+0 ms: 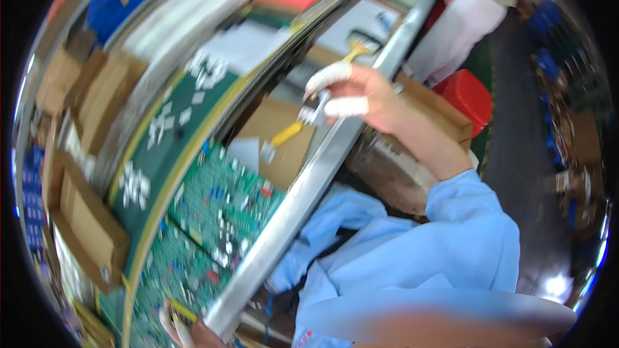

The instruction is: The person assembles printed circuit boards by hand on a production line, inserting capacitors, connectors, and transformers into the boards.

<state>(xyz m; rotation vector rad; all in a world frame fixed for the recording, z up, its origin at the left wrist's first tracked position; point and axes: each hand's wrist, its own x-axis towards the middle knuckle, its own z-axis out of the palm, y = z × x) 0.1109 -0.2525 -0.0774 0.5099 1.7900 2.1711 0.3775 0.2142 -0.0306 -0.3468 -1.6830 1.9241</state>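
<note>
My right hand (361, 95), with white covers on its fingertips, is raised over the metal rail. It pinches a small silver and dark part (314, 108), whose kind is too blurred to tell. Just beyond its fingers a short yellow piece (287, 134) shows against a sheet of cardboard (274, 114). My left hand (185, 334) is low at the bottom edge, also with white-covered fingertips. Its fingers close round a slim yellow object (183, 311), over green circuit boards (222, 196) that are crowded with small components.
A long metal rail (309, 180) runs diagonally beside the boards. Across the green belt (158, 148) lie scattered white pieces. Open cardboard boxes (87, 219) stand at the left. A red stool (464, 100) and another person's light trousers (458, 29) are at the upper right.
</note>
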